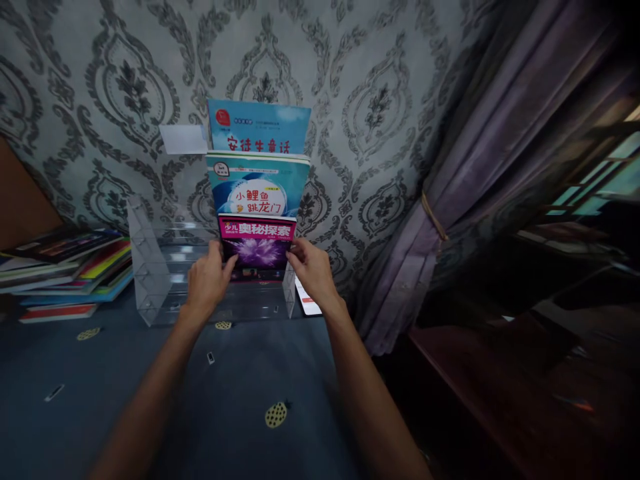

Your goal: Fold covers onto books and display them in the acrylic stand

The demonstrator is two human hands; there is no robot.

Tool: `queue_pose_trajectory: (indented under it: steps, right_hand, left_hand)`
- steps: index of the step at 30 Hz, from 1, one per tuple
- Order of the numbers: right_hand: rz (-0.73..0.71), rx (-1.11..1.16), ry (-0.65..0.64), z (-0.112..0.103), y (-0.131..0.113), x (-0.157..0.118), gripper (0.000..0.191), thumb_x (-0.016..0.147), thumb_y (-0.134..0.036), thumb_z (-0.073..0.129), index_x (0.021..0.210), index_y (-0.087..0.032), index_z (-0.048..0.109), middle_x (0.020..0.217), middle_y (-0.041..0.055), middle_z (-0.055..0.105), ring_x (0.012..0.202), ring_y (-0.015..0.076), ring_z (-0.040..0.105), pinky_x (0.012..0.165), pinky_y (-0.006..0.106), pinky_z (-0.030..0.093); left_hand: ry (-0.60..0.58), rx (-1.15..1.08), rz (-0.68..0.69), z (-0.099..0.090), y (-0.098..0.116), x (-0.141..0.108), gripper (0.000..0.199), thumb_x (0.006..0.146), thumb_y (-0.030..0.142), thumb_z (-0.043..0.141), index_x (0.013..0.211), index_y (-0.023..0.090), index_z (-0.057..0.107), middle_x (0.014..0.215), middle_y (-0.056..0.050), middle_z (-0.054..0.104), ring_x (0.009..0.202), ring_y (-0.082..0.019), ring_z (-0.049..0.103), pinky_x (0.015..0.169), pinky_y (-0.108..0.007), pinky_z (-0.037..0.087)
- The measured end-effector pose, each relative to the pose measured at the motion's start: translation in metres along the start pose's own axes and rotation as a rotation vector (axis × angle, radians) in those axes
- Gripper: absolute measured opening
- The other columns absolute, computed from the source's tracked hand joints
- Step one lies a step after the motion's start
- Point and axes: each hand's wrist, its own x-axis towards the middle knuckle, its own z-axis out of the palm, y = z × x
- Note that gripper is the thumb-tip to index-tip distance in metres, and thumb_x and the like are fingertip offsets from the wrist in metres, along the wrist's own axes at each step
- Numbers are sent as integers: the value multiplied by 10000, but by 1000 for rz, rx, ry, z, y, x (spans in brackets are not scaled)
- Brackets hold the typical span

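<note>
A clear tiered rack [150, 280] stands on the blue cloth against the wall. In its right part, three books rise one behind another: a light blue one [260, 123] at the back, a teal one [257, 190] in the middle and a purple and pink book [257, 250] in front. My left hand [207, 277] pinches the left edge of the purple book, thumb on its cover. My right hand [313, 267] grips its right edge near the rack's side panel. The purple book is upright, leaning slightly back.
A pile of books [75, 267] lies left of the rack. Behind my right hand is a phone [307, 300]. A white card [183, 139] shows at the rack's upper left. A tied curtain [415, 253] hangs at the right, beside a dark red surface [480, 387].
</note>
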Motion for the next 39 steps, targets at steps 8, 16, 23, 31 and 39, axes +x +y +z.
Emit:
queue_pose_trajectory:
  steps: [8,16,23,31,39]
  right_hand:
    - [52,-5,32,6,0,-1,192,866,-247,587,1044,-214,650,840,58,763,787,254,728,732,359,534]
    - [64,-23,-23,12,1,-2,181,885,-219,592,1053,-223,660,830,53,771,812,256,751,730,344,545]
    - [55,-62,-57,12,3,-2,181,897,-208,584,1065,-208,652,821,51,767,789,243,750,708,322,530]
    - [51,-26,-58,13,7,-1,186,889,-200,579,1057,-218,656,806,45,761,780,240,755,681,317,544]
    - [52,22,-44,14,7,-1,178,896,-208,590,1056,-228,665,820,42,766,803,240,766,713,332,577]
  left_hand:
    - [65,19,39,5,-5,1,251,988,399,518,1110,186,567,917,-110,763,840,-293,733,707,-353,514]
    - [98,4,70,11,-12,4,222,981,356,516,1084,173,587,922,-107,757,856,-277,726,735,-345,514]
    - [34,11,47,7,-9,3,228,1010,333,486,1112,150,575,953,-137,751,885,-303,727,741,-363,509]
    - [49,-40,47,8,-10,2,204,1000,334,503,1092,166,576,968,-138,738,900,-282,720,759,-352,506]
    - [112,-22,78,13,-14,3,222,984,354,491,1059,177,602,899,-108,735,826,-270,708,720,-349,505]
